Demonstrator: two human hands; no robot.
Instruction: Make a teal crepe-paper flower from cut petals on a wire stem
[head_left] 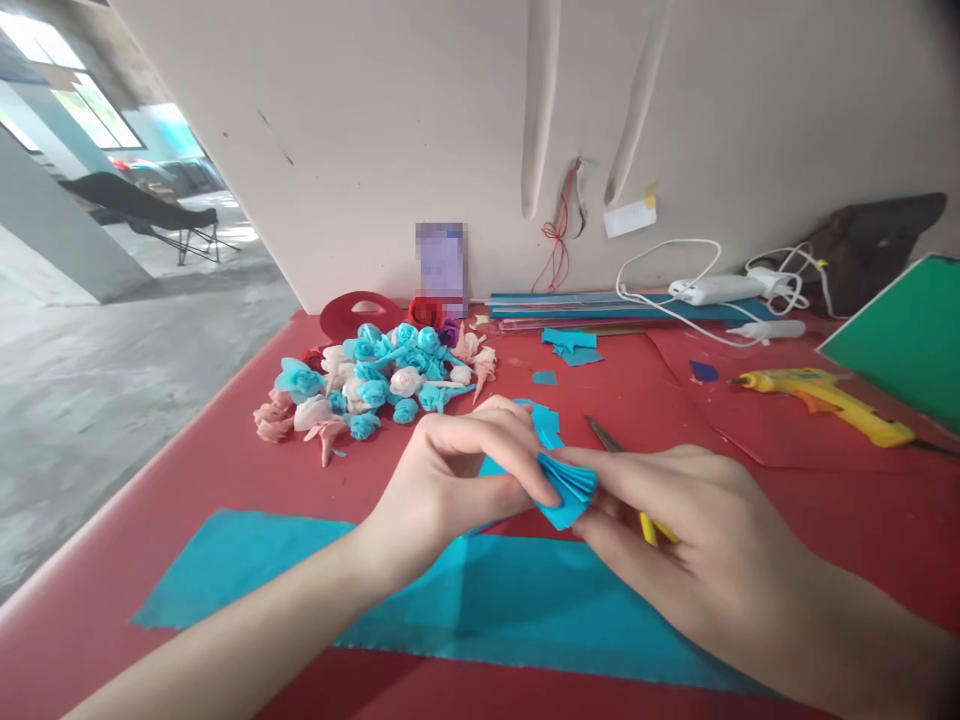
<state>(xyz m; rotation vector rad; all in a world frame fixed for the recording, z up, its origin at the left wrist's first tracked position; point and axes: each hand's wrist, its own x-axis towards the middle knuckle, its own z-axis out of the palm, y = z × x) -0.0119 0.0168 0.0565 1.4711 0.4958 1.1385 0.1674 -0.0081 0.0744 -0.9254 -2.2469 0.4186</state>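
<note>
Between my two hands is a small stack of blue crepe paper pieces (568, 488), its layers fanned at the right end. My left hand (469, 460) pinches the stack with thumb and forefinger. On the other side, the fingertips of my right hand (667, 520) press on its right edge. Scissors with yellow handles (651, 530) lie partly hidden behind my right hand, blade pointing away. Under both hands a long strip of blue crepe paper (277, 560) is spread on the red table (360, 690). More blue scraps (546, 420) lie just beyond the stack.
A pile of blue, white and pink paper roses (375, 385) sits at the back left. To the right lie a yellow glue gun (832, 395), a green board (907, 335) and a white power strip (712, 290) with cables. Blue paper scraps (574, 345) lie near the wall.
</note>
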